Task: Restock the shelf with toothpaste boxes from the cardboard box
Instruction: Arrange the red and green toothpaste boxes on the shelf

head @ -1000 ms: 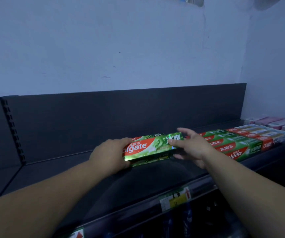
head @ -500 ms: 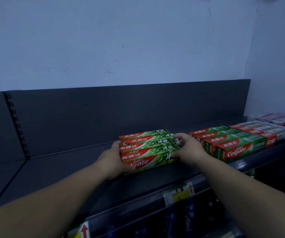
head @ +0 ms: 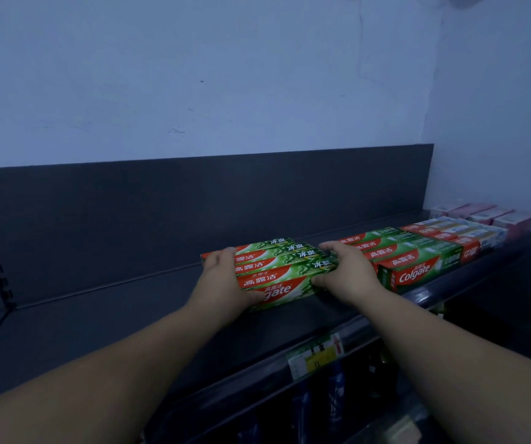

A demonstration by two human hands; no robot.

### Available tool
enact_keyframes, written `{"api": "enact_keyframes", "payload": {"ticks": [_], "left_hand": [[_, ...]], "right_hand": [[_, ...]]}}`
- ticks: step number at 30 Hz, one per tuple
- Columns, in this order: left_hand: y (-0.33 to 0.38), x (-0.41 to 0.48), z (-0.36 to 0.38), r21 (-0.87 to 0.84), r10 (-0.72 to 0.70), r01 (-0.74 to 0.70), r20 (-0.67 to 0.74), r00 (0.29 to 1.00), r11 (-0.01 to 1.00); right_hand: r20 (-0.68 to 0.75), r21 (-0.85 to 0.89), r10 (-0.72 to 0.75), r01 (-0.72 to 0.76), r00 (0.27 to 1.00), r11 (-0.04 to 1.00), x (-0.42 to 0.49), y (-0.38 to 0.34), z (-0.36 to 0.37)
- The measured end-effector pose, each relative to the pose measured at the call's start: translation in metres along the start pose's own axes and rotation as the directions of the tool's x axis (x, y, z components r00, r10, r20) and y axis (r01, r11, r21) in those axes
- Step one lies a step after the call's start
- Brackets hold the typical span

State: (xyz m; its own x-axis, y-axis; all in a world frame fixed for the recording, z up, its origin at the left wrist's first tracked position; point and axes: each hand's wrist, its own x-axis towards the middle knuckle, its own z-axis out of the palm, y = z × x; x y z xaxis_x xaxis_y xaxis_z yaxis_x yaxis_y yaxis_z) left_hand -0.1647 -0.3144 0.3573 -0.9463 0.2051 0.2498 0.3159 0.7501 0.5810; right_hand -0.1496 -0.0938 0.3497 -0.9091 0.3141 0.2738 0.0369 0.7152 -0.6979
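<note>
A batch of several green and red toothpaste boxes (head: 277, 267) lies flat on the dark shelf (head: 104, 318), side by side. My left hand (head: 225, 280) grips the batch's left end, thumb at the front box. My right hand (head: 344, 267) grips its right end, fingers curled over the top. To the right, a second group of green toothpaste boxes (head: 414, 267) sits on the shelf, a small gap from the held batch. The cardboard box is out of view.
Red and white toothpaste boxes (head: 469, 235) and pink boxes (head: 485, 213) fill the shelf's far right. The shelf's back panel (head: 193, 200) rises behind. A price label (head: 317, 355) hangs on the shelf's front edge, with dark bottles (head: 336, 389) on the level below.
The boxes went from held tilted above the shelf to lying flat on it. Both hands stay on the batch's ends, which now sits closer to the group on the right.
</note>
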Motion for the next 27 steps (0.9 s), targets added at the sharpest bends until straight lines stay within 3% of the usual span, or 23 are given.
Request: {"api": "enact_keyframes", "payload": {"ticks": [7, 12, 20, 27], "left_hand": [[0.012, -0.006, -0.003, 0.231, 0.204, -0.197, -0.005, 0.979, 0.953], [0.023, -0.020, 0.007, 0.303, 0.348, -0.340, 0.028, 0.937, 0.890], [0.063, -0.068, 0.052, 0.227, 0.571, -0.590, 0.150, 0.807, 0.775], [0.102, -0.127, 0.120, 0.048, 0.650, -0.694, 0.306, 0.695, 0.719]], "right_hand": [[-0.075, -0.120, -0.083, 0.074, 0.994, 0.990, -0.031, -0.015, -0.009], [-0.163, -0.217, -0.076, 0.040, 0.984, 0.975, -0.064, -0.020, -0.017], [-0.331, -0.295, 0.122, -0.225, 0.936, 0.929, -0.150, 0.022, -0.052], [-0.409, -0.228, 0.367, -0.483, 0.835, 0.845, -0.236, 0.097, -0.096]]}}
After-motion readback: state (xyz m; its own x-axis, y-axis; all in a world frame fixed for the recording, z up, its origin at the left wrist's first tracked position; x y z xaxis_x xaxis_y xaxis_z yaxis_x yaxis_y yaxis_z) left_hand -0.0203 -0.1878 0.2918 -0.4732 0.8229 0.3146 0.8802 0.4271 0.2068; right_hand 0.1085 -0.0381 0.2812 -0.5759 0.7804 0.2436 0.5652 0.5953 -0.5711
